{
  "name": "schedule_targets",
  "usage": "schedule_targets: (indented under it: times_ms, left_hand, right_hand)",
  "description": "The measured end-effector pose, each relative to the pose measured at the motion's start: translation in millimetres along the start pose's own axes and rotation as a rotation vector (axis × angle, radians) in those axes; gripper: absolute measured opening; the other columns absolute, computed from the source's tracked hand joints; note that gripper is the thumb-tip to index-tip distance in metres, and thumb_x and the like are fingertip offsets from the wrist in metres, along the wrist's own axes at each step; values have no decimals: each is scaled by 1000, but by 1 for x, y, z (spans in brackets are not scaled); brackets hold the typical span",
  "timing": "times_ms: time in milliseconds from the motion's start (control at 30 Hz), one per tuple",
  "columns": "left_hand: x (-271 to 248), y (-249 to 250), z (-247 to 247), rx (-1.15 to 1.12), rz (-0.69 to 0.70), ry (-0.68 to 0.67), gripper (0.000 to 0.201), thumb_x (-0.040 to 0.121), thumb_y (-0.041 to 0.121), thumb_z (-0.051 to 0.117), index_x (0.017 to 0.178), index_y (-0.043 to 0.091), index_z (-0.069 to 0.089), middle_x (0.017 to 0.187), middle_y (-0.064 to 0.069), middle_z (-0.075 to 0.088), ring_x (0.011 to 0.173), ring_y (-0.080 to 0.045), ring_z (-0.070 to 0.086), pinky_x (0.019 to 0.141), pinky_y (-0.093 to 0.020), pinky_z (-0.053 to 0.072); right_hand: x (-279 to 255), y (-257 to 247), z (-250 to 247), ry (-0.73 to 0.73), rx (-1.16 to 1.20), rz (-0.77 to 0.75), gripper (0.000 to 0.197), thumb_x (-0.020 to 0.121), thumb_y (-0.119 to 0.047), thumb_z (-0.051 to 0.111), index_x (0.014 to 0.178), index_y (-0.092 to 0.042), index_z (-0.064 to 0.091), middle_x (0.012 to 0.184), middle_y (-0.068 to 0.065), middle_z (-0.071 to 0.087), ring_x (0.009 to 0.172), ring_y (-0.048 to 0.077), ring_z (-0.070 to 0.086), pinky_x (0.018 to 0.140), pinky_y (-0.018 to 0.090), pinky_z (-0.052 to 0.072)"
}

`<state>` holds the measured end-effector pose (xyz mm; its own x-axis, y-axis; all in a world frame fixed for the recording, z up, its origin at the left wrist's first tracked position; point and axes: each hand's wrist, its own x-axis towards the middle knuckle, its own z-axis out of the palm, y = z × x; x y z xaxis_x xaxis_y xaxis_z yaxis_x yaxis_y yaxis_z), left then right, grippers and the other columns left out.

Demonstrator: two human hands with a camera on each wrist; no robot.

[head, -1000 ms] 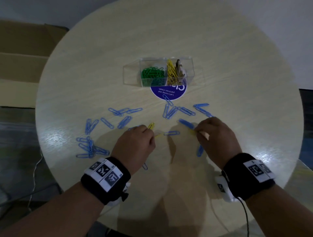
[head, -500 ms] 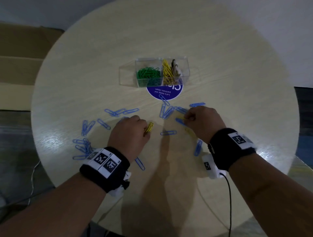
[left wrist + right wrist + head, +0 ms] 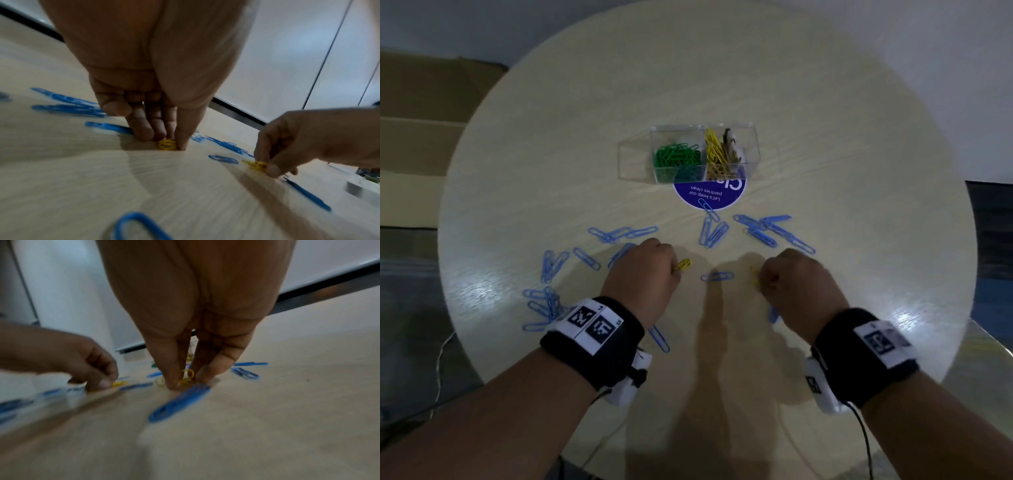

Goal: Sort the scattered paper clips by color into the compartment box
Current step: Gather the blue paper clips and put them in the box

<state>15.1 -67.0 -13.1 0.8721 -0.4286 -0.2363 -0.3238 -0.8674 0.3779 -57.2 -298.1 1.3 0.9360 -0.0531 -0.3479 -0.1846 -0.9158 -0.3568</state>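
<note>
My left hand (image 3: 643,274) pinches a yellow paper clip (image 3: 682,265) (image 3: 167,144) against the round table (image 3: 585,120). My right hand (image 3: 796,284) pinches another yellow clip (image 3: 755,275) (image 3: 186,378) down at the tabletop. A single blue clip (image 3: 717,277) lies between the two hands. Several blue clips (image 3: 616,234) are scattered left, ahead and right of the hands. The clear compartment box (image 3: 705,154) stands farther back, with green clips (image 3: 676,159) in its left cell and yellow clips (image 3: 717,154) in its middle cell.
A round blue sticker (image 3: 710,195) lies just in front of the box. A cardboard box (image 3: 421,137) sits beyond the table's left edge. A blue clip (image 3: 660,339) lies near my left wrist. Cables hang below the table's near edge.
My right hand has pulled back from the blue clips ahead toward me and now pinches a yellow clip. My left hand stays on its yellow clip, shifted slightly forward.
</note>
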Motion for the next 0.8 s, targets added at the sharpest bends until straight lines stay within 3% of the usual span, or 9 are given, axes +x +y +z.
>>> schedule_targets:
  times_ms: [67, 167, 300, 367, 467, 533, 667, 800]
  left_hand:
    - [1, 3, 0, 101, 40, -14, 15, 82, 25, 67, 82, 11, 64, 84, -11, 59, 78, -35, 59, 68, -41, 47]
    - [0, 15, -7, 316, 87, -111, 23, 61, 21, 79, 63, 10, 58, 62, -12, 56, 54, -34, 57, 48, -36, 46]
    - [7, 21, -14, 428, 95, -140, 31, 43, 28, 84, 55, 15, 59, 52, -6, 55, 42, -27, 55, 40, -26, 38]
    - [12, 25, -20, 484, 99, -119, 29, 49, 32, 82, 62, 16, 62, 58, -4, 60, 49, -25, 60, 43, -26, 38]
    - [19, 26, -21, 515, 102, -117, 20, 83, 34, 59, 93, 17, 63, 94, -4, 66, 86, -27, 67, 59, -32, 35]
    - [25, 24, -21, 471, 102, -126, 20, 88, 31, 52, 97, 16, 61, 102, -6, 66, 94, -29, 65, 64, -33, 38]
    - [42, 25, -37, 231, 36, -81, 25, 86, 36, 54, 80, 12, 61, 84, -9, 67, 82, -32, 63, 66, -35, 45]
    - [79, 37, -68, -100, -32, 166, 21, 83, 34, 61, 76, 16, 69, 68, -3, 68, 66, -22, 63, 61, -31, 49]
  right_hand:
    - [1, -3, 2, -7, -31, 9, 8, 81, -21, 60, 86, -21, 66, 89, 9, 62, 86, 34, 61, 70, 34, 45]
    - [5, -5, 1, -12, -8, 58, 23, 79, -20, 59, 103, -22, 62, 99, 7, 64, 95, 33, 61, 76, 36, 48]
    - [12, -12, -1, -71, -140, 44, 22, 79, -20, 54, 100, -14, 58, 100, 11, 60, 96, 35, 59, 73, 37, 46]
    - [13, -13, -1, -70, -182, 21, 20, 80, -19, 52, 98, -13, 57, 99, 12, 59, 94, 35, 59, 70, 37, 45]
    - [13, -10, -1, -43, -176, 0, 16, 81, -19, 52, 94, -13, 59, 94, 12, 60, 89, 36, 60, 69, 39, 47]
    - [12, -7, -3, -31, -143, 4, 16, 81, -21, 52, 93, -15, 61, 93, 10, 62, 90, 34, 61, 71, 37, 47]
    - [10, 0, -17, 110, 86, 81, 13, 74, -22, 59, 84, -22, 67, 84, 2, 68, 80, 28, 64, 68, 32, 47]
    - [21, 3, -40, 273, 265, 119, 9, 70, -16, 70, 75, -23, 70, 70, 0, 69, 68, 22, 65, 64, 35, 52]
